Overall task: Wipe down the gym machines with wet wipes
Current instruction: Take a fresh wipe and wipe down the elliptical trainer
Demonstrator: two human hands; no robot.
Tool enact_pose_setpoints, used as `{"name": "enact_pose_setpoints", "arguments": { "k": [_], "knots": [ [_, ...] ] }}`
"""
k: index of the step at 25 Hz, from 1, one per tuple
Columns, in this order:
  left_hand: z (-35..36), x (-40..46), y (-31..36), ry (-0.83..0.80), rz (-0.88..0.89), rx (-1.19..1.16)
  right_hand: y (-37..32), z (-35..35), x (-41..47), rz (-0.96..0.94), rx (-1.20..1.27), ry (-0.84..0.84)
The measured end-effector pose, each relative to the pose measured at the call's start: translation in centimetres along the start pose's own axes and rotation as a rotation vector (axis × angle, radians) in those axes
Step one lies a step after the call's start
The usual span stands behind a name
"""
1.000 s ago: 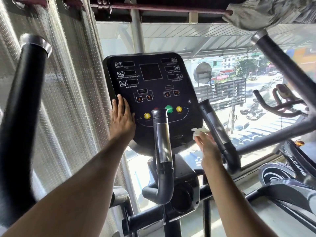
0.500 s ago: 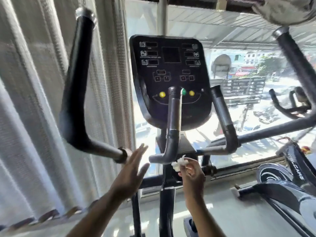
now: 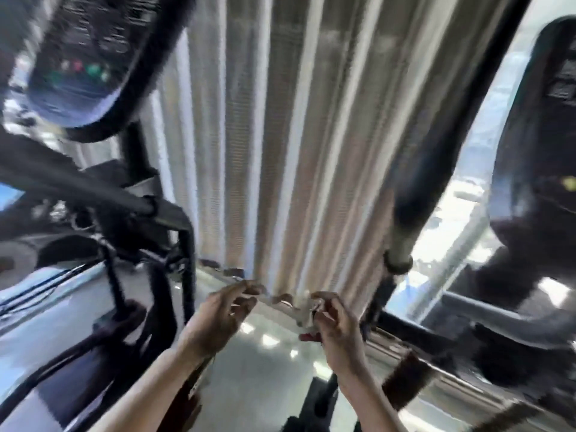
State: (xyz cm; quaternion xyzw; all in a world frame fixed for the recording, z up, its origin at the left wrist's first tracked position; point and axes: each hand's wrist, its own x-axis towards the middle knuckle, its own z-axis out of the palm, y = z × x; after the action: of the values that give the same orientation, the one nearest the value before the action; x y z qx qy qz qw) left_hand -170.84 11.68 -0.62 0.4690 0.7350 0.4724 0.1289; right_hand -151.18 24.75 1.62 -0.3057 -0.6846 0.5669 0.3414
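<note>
The frame is motion-blurred. My right hand (image 3: 335, 322) holds a small crumpled white wet wipe (image 3: 304, 311) between curled fingers, low in the middle of the view. Just left of it my left hand (image 3: 223, 313) hovers with loosely bent fingers and holds nothing. A second gym machine stands at the left; its dark console (image 3: 78, 60) with coloured buttons is at the upper left. The console (image 3: 542, 135) of the earlier machine now sits at the right edge, and its long black handle (image 3: 433, 157) runs down between it and my hands.
A pale pleated curtain (image 3: 280, 135) hangs straight ahead over the window. Black frame tubes (image 3: 184, 244) of the left machine cross at mid-left. Shiny light floor (image 3: 265, 369) lies below my hands. A window rail (image 3: 442, 322) runs along the lower right.
The view has swung left, away from the first machine toward the curtain and another machine. My left hand left the console, and both hands dropped and came together low in front of me.
</note>
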Motion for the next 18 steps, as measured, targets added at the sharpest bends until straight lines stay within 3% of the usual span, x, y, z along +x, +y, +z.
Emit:
{"name": "enact_pose_setpoints", "arguments": {
  "k": [4,12,18],
  "knots": [
    [-7.2,-0.8,-1.9,0.181,-0.017,0.073,-2.3,7.0,4.4,-0.194,-0.139,-0.184],
    [-19.4,-3.5,-3.0,0.491,-0.003,0.231,-6.5,18.8,7.6,-0.307,0.004,-0.347],
    [-25.8,-5.0,-5.1,0.706,0.056,0.292,-11.7,23.1,6.4,-0.466,0.09,-0.383]
  ]
}}
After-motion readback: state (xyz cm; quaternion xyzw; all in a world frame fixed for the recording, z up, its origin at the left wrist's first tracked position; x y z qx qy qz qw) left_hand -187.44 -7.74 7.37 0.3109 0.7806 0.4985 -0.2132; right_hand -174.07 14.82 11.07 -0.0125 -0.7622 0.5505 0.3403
